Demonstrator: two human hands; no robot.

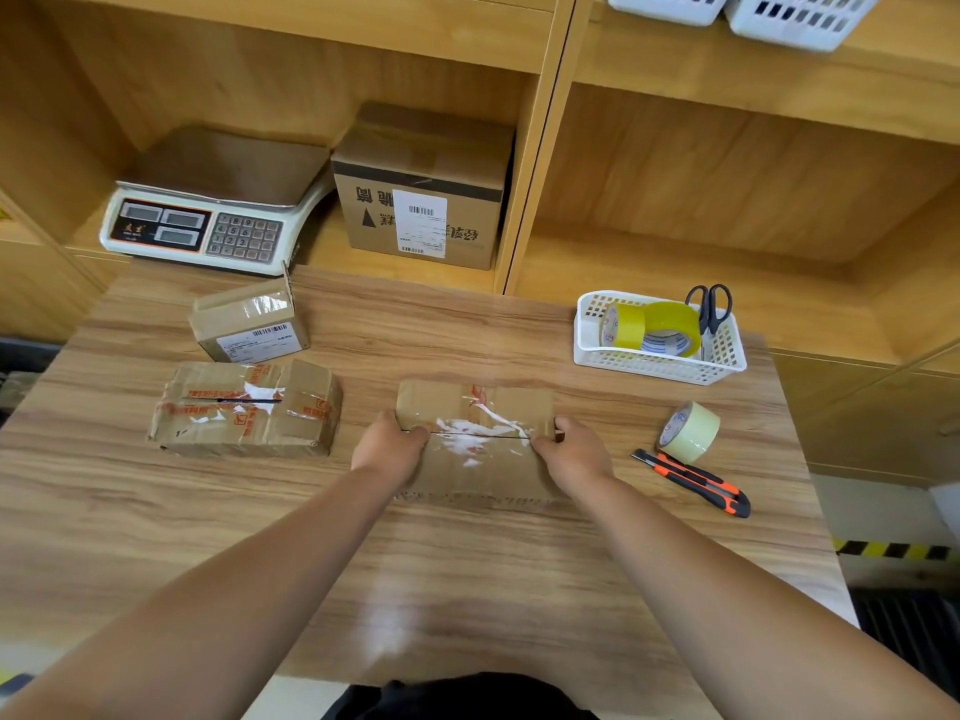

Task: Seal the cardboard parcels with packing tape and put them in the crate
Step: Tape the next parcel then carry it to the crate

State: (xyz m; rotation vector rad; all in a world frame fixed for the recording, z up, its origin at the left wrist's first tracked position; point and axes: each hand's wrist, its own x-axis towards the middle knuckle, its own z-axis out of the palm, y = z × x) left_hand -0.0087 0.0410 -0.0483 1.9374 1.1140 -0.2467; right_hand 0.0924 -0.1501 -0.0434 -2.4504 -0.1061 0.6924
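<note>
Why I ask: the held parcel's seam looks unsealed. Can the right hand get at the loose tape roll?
Probably yes. The tape roll stands to the right of the right hand, only the knife lying near the path; the hand must first release the parcel.

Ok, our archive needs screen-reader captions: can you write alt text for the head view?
A person's left grip and right grip hold the two ends of a taped cardboard parcel on a wooden table. Two more parcels lie to its left; a tape roll, a utility knife and a white basket sit to its right.
</note>
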